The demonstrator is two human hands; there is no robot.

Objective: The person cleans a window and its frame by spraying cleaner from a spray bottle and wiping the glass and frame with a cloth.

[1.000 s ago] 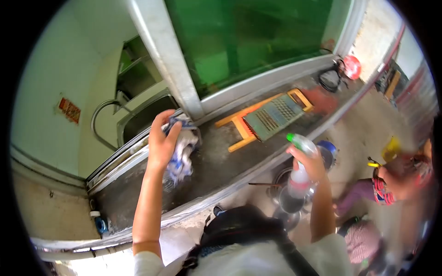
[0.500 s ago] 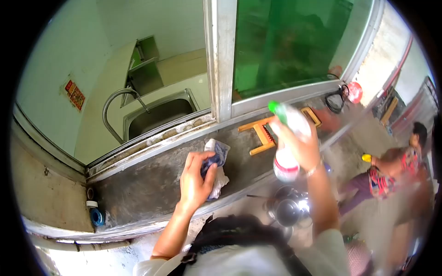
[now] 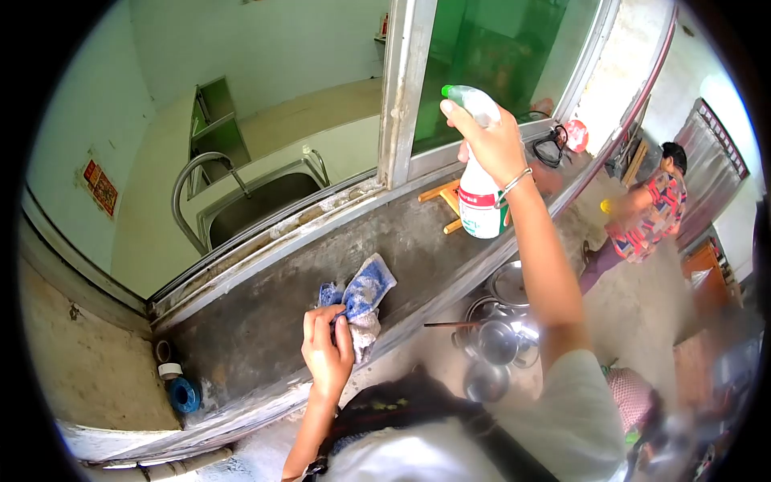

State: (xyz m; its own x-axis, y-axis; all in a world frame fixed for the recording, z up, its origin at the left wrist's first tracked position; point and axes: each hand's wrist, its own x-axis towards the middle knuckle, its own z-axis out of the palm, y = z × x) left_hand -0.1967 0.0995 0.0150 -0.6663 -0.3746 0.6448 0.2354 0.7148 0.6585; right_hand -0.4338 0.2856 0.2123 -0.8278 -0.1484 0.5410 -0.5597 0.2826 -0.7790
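Higher than half a second ago, and closer to the window post [image 3: 408,88], the spray bottle [image 3: 483,207] now has its green nozzle in front of the green glass [image 3: 470,56], just right of that post; the rag [image 3: 368,293], below the post on the ledge [image 3: 265,297], shows more of its blue patterned end. Right hand [image 3: 494,147] is closed round the bottle's neck, though whether the trigger is pressed I cannot tell. Left hand [image 3: 325,353] is partly curled, thumb and fingers pinching the rag's near side. As far as the work can be judged, both things are in hand, yet nothing shows as finished: no mist or wet patch can be made out on the glass right of the post. Dark, grimy patches remain on the window rail [image 3: 313,218] left of the post, and pale smudges mark the ledge below it. Right of the post, a wooden frame [image 3: 438,191] occupies part of the ledge, partly hidden by the bottle.
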